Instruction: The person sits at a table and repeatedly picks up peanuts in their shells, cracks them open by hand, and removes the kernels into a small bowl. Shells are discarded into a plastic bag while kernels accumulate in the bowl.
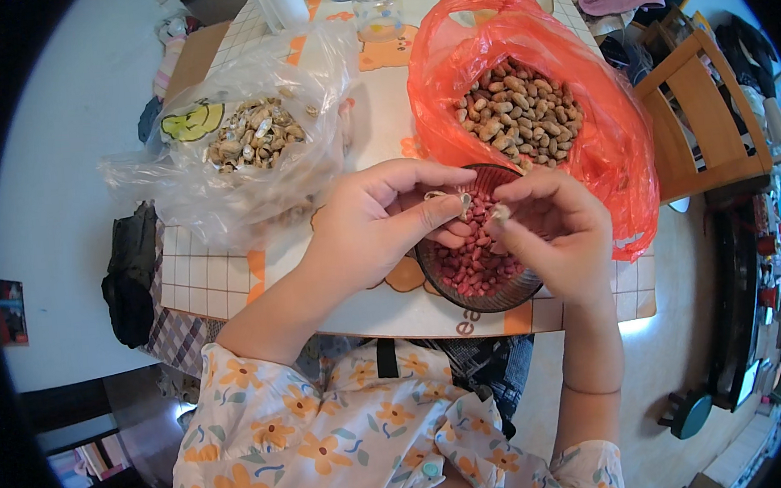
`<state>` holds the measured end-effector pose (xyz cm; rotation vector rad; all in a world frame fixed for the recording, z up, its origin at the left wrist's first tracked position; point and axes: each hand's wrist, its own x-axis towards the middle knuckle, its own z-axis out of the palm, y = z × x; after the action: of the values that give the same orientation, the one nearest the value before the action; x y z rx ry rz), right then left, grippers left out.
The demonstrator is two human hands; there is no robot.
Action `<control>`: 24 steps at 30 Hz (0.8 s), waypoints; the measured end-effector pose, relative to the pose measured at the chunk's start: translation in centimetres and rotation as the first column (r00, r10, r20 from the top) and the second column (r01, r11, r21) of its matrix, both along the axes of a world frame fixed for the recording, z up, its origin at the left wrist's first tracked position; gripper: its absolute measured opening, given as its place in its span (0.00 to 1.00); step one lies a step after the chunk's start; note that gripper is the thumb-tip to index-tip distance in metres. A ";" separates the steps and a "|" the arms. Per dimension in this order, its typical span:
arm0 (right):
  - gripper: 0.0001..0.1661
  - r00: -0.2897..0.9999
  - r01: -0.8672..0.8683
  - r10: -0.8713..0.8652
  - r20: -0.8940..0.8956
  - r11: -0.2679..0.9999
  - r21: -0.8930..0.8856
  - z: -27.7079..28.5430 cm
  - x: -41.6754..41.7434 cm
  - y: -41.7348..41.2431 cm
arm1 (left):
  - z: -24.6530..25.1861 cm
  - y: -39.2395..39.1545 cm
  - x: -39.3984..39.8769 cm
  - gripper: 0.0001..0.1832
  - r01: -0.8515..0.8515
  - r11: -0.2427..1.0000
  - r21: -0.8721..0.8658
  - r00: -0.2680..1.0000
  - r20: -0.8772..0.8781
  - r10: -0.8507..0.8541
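Note:
Above a dark ribbed glass bowl (433, 278) of red-skinned peanut kernels (478, 259), both my hands hold bits of peanut shell. My left hand (388, 210) has its thumb and fingers closed on a cracked shell piece (464, 204). Between the thumb and index finger of my right hand (554, 227) is a smaller shell piece (499, 214). Beyond the bowl, a red plastic bag (436, 107) lies spread around unshelled peanuts (523, 112). To the left, a clear plastic bag (319, 67) holds empty peanut shells (256, 135).
A glass jar (378, 13) and a white container (280, 6) stand at the table's far side. The patterned tablecloth (198, 276) ends close to my body. On the right are a wooden chair (698, 118) and a dark green stool (691, 415).

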<state>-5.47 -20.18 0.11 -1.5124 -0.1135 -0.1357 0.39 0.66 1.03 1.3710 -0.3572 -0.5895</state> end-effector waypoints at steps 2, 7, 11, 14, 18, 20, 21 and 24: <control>0.12 0.974 0.029 0.028 0.226 0.969 -0.244 0.1 0.4 0.1 | -0.2 -0.4 0.0 0.17 0.020 0.990 -0.141 0.986 -0.159 -0.042; 0.14 0.885 0.083 0.138 0.446 0.894 -0.440 0.2 0.9 -0.1 | 0.8 -0.8 -0.2 0.18 0.062 0.973 -0.222 0.891 -0.428 -0.154; 0.13 0.914 0.071 0.086 0.396 0.928 -0.365 1.2 0.5 -1.0 | 1.4 0.9 0.2 0.14 0.065 0.986 -0.155 0.952 -0.285 -0.108; 0.08 0.905 0.324 -0.235 0.355 0.921 -0.216 -0.6 1.4 -2.6 | 2.2 3.9 1.8 0.12 -0.414 0.909 -0.043 0.871 0.271 0.409; 0.08 0.740 0.671 -0.512 0.436 0.607 -0.427 -0.9 3.5 -5.7 | 2.4 8.6 5.4 0.17 -0.926 0.375 0.046 0.203 0.899 0.389; 0.07 0.737 0.668 -0.555 0.386 0.507 -0.545 -1.3 4.3 -6.0 | 2.0 8.7 5.9 0.18 -0.983 0.171 0.067 0.090 0.987 0.132; 0.07 0.750 0.651 -0.513 0.417 0.460 -0.604 -1.7 4.7 -6.0 | 1.5 8.5 6.0 0.19 -0.992 0.107 0.065 0.067 0.997 0.022; 0.07 0.792 0.606 -0.360 0.493 0.374 -0.702 -3.2 6.4 -5.7 | 2.0 6.5 5.0 0.19 -0.985 0.171 0.015 0.009 0.999 -0.036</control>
<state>0.94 -25.93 -3.10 -2.4943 0.1009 -0.8976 5.37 7.16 3.00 2.5792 -0.2352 1.2815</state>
